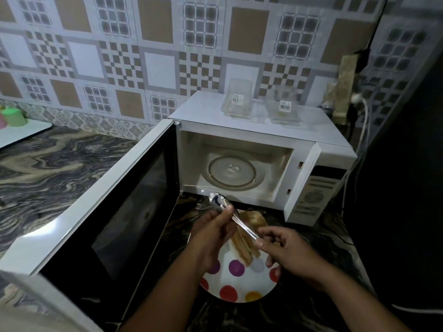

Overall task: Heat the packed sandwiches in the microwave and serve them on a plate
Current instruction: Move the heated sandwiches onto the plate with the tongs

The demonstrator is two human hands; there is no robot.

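A white plate with coloured dots (242,286) sits on the counter in front of the microwave (261,133). Toasted sandwich pieces (249,233) lie on its far half. Metal tongs (230,212) hang over the sandwiches. My left hand (213,233) grips the tongs near their upper end. My right hand (287,250) pinches their lower end. The microwave door (100,212) stands wide open to the left. Only the bare glass turntable (233,170) shows inside. Two empty clear sandwich packs (237,99) (284,106) stand on top of the microwave.
The dark marbled counter (52,164) stretches to the left. A white tray (21,134) with a green cup (14,116) sits at the far left. Cables and a plug (359,101) hang behind the microwave. A dark surface (407,188) closes off the right side.
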